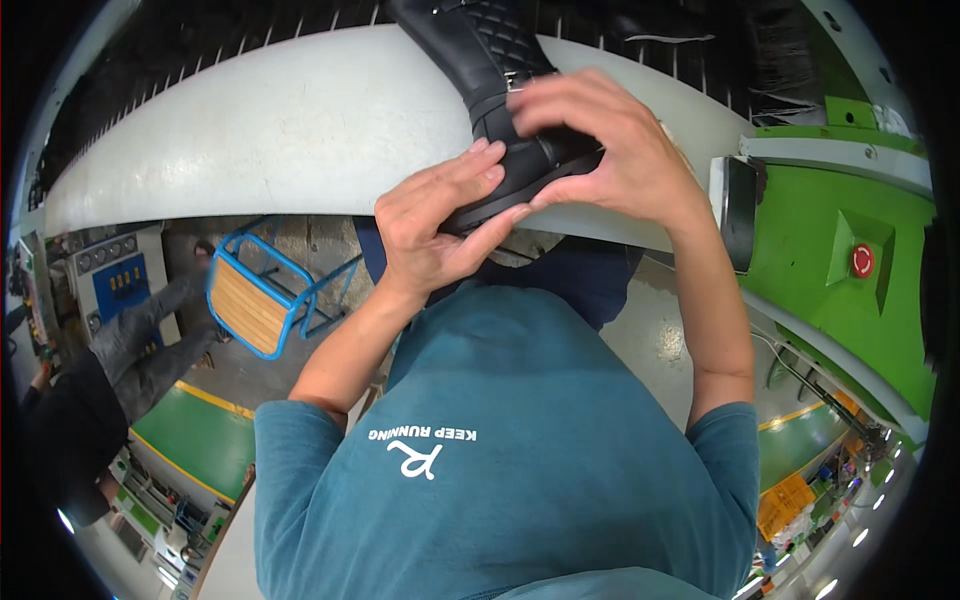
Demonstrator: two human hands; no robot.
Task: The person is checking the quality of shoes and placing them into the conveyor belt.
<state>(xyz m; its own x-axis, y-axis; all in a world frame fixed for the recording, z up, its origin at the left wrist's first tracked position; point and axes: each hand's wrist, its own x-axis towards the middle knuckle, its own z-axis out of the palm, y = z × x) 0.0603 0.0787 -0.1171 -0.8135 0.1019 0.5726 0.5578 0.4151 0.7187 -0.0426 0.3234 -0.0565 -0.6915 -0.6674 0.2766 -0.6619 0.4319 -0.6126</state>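
A black boot (515, 165) lies on a white work surface, its quilted shaft (505, 40) pointing away from me. A strap with a silver buckle (513, 80) crosses it near the ankle. My left hand (435, 215) grips the left end of the foot part, with fingers on the upper and the thumb along the sole edge. On the other side my right hand (610, 140) curves round the boot. Its thumb presses near the sole, while its slightly blurred fingers reach over the upper beside the buckle. The palms hide part of the foot.
The long white surface (250, 130) curves across in front of me, with a dark slatted conveyor (215, 50) beyond it. A green machine with a red emergency button (862, 260) stands right. At left are a blue-framed stool (250, 305) and another person's legs (150, 335).
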